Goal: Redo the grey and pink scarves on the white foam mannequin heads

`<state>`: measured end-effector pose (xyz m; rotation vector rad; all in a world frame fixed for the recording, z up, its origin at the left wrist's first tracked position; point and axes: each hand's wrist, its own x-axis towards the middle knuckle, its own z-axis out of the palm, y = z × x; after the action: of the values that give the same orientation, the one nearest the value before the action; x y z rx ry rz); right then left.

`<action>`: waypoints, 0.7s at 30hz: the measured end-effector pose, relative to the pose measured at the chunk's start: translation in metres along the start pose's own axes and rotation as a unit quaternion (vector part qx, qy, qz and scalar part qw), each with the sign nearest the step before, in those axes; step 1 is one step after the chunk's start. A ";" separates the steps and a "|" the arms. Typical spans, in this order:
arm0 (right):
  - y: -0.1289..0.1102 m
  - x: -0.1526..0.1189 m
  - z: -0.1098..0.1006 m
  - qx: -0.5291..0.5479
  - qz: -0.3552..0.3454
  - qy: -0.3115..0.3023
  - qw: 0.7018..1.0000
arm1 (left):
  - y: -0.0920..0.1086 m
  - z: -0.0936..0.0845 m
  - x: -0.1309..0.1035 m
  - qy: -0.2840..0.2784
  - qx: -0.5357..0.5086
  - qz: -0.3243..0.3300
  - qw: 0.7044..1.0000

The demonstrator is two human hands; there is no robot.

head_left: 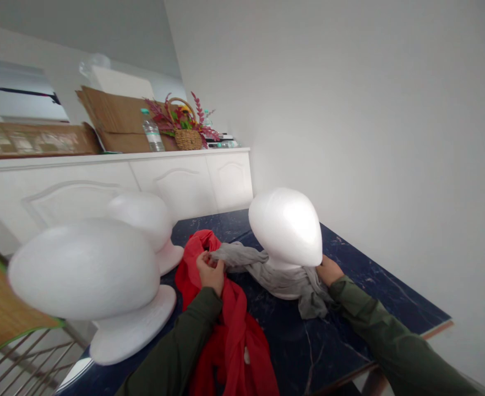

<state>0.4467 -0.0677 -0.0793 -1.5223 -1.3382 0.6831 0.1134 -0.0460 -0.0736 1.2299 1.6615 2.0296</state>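
A white foam mannequin head [285, 225] stands on the dark blue marbled table, with a grey scarf [277, 278] wrapped around its neck. One end of the scarf stretches left into my left hand [210, 273], whose fingers are pinched on it above a red scarf [236, 313]. On the other side of the neck, my right hand [328, 271] is closed on the grey scarf; its fingertips are partly hidden behind the head. A bunched part of the grey cloth hangs at the front right of the base. The red scarf lies in a long twisted heap down the table.
Two more white foam heads, a near one [85, 269] and a far one [141, 220], stand at left. A white cabinet [176, 176] behind bears cardboard, a plastic bottle [153, 132] and a flower basket [188, 138]. A wall borders the table [374, 286] at right.
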 end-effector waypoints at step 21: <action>0.005 0.010 -0.003 -0.168 -0.062 -0.038 0.983 | 0.053 -0.018 -0.073 -0.481 0.154 0.573 0.646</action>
<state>0.4535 -0.0586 -0.0810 -1.6720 -1.6544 0.4565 0.1619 -0.1232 -0.0584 3.2186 0.5898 0.7729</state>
